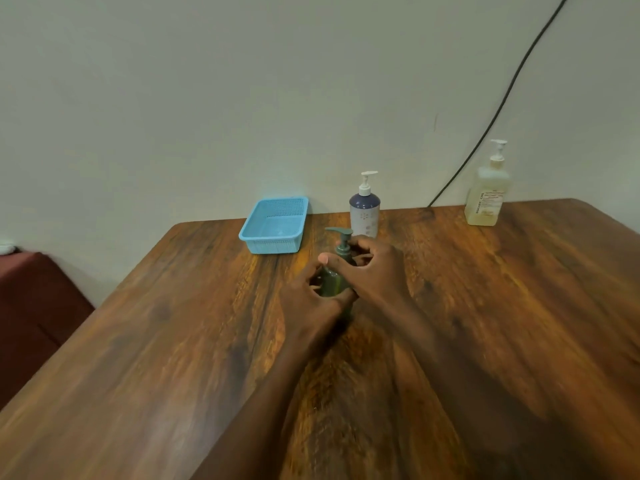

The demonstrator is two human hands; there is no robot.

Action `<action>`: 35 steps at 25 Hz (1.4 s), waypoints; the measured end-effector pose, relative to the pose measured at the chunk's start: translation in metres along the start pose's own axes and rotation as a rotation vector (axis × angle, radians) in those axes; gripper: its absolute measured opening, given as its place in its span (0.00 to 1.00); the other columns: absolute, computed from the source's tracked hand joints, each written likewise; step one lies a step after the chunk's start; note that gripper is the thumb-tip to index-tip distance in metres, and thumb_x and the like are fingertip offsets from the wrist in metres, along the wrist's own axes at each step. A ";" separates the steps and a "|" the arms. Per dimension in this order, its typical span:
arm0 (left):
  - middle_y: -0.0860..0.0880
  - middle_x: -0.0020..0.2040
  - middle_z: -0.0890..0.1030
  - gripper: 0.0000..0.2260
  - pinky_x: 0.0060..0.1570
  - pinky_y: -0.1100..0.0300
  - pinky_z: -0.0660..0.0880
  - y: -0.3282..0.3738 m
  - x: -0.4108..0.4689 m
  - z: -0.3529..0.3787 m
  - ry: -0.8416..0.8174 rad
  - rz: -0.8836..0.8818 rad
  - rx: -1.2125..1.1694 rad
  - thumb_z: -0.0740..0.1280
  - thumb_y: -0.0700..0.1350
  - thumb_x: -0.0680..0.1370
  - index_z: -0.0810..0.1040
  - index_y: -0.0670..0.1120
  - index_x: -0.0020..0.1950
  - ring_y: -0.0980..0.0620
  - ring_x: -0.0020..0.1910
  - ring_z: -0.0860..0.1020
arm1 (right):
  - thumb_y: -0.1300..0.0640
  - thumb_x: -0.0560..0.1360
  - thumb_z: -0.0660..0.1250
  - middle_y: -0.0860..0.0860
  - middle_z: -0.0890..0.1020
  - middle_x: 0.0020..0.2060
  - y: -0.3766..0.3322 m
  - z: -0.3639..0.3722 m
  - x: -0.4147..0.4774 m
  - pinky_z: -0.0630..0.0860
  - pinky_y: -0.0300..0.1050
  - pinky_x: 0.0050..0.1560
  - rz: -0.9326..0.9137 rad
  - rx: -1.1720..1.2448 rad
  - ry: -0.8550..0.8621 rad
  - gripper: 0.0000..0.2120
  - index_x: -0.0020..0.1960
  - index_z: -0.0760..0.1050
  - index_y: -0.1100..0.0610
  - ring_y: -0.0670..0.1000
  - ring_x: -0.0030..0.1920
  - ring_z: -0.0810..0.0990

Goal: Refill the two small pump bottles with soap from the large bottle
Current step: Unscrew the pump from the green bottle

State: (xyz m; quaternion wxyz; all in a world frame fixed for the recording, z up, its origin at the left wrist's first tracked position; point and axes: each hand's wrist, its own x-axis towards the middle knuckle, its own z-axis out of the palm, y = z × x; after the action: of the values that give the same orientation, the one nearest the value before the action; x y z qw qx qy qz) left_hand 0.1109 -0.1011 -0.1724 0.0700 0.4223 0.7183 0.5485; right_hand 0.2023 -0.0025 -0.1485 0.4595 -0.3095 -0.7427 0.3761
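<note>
A small dark green pump bottle [333,280] stands upright on the wooden table [173,341]. My left hand [313,299] grips its body from the left. My right hand [372,271] curls round its neck, just below the green pump head. Behind it, near the wall, stands a second small pump bottle [364,211], white with a dark blue shoulder and a white pump. The large pale yellow soap bottle [486,195] with a white pump stands at the far right of the table, untouched.
A light blue plastic basket [275,226] sits at the table's back edge, left of the bottles. A black cable [502,102] runs down the wall to the table. A dark red seat [31,306] lies beyond the left edge.
</note>
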 end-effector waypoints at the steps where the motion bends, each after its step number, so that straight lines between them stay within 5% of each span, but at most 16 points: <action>1: 0.61 0.54 0.79 0.34 0.45 0.70 0.76 -0.003 -0.004 0.000 0.027 0.006 -0.005 0.82 0.58 0.67 0.76 0.57 0.71 0.65 0.50 0.78 | 0.42 0.69 0.79 0.40 0.84 0.47 0.000 -0.001 -0.006 0.77 0.27 0.41 -0.007 0.015 0.012 0.20 0.57 0.83 0.50 0.37 0.48 0.83; 7: 0.60 0.56 0.84 0.34 0.46 0.60 0.83 -0.011 -0.025 0.005 0.118 0.049 -0.062 0.83 0.59 0.66 0.79 0.57 0.70 0.64 0.49 0.81 | 0.43 0.68 0.81 0.39 0.85 0.45 0.001 -0.014 -0.029 0.81 0.33 0.44 -0.052 0.033 0.018 0.19 0.55 0.84 0.48 0.37 0.46 0.83; 11: 0.62 0.51 0.84 0.30 0.44 0.60 0.83 -0.010 -0.027 0.003 0.112 0.100 -0.083 0.83 0.59 0.65 0.76 0.64 0.65 0.64 0.49 0.82 | 0.43 0.67 0.81 0.38 0.83 0.44 -0.007 -0.014 -0.026 0.78 0.29 0.42 -0.021 -0.006 0.060 0.21 0.55 0.84 0.50 0.37 0.43 0.83; 14: 0.65 0.49 0.83 0.25 0.45 0.64 0.81 -0.018 -0.020 -0.003 0.035 0.104 -0.113 0.83 0.58 0.67 0.77 0.66 0.59 0.67 0.49 0.81 | 0.44 0.69 0.80 0.41 0.84 0.39 -0.010 -0.010 -0.014 0.80 0.37 0.43 -0.073 -0.103 0.008 0.14 0.48 0.85 0.52 0.41 0.41 0.83; 19: 0.59 0.53 0.86 0.23 0.57 0.49 0.82 -0.034 -0.010 -0.009 -0.102 0.021 -0.184 0.82 0.58 0.69 0.83 0.56 0.61 0.60 0.55 0.82 | 0.53 0.74 0.77 0.44 0.86 0.43 -0.006 -0.011 -0.006 0.82 0.44 0.47 -0.114 -0.041 -0.186 0.03 0.47 0.85 0.50 0.42 0.46 0.84; 24: 0.67 0.51 0.81 0.27 0.50 0.62 0.81 -0.023 -0.010 -0.005 0.010 0.060 -0.176 0.83 0.59 0.67 0.77 0.63 0.63 0.61 0.54 0.82 | 0.48 0.76 0.75 0.46 0.85 0.56 -0.012 -0.021 0.004 0.81 0.46 0.58 -0.054 -0.026 -0.339 0.17 0.63 0.81 0.51 0.45 0.57 0.82; 28: 0.66 0.52 0.81 0.31 0.46 0.67 0.81 -0.019 -0.018 0.002 0.100 0.153 -0.091 0.83 0.60 0.65 0.78 0.61 0.66 0.64 0.51 0.81 | 0.37 0.68 0.79 0.45 0.84 0.47 -0.014 -0.005 -0.003 0.81 0.38 0.47 -0.069 -0.169 -0.141 0.21 0.51 0.80 0.49 0.42 0.47 0.82; 32: 0.59 0.58 0.84 0.38 0.48 0.68 0.80 -0.021 -0.016 0.003 0.120 0.177 -0.084 0.83 0.60 0.65 0.77 0.54 0.74 0.63 0.53 0.82 | 0.40 0.69 0.79 0.47 0.86 0.46 -0.016 -0.006 -0.001 0.85 0.47 0.51 0.011 -0.093 -0.148 0.20 0.51 0.83 0.52 0.45 0.48 0.85; 35: 0.61 0.55 0.84 0.30 0.46 0.65 0.80 -0.021 -0.017 0.003 0.089 0.150 -0.120 0.82 0.59 0.68 0.80 0.56 0.68 0.65 0.51 0.81 | 0.52 0.70 0.81 0.46 0.86 0.51 -0.017 -0.015 0.003 0.83 0.44 0.57 0.013 0.051 -0.262 0.29 0.68 0.78 0.51 0.43 0.52 0.85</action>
State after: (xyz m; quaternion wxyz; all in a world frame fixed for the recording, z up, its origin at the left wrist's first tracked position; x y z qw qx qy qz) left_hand 0.1120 -0.1112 -0.1978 0.0219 0.4454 0.6529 0.6123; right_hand 0.2133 -0.0050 -0.1287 0.3638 -0.2506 -0.7845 0.4352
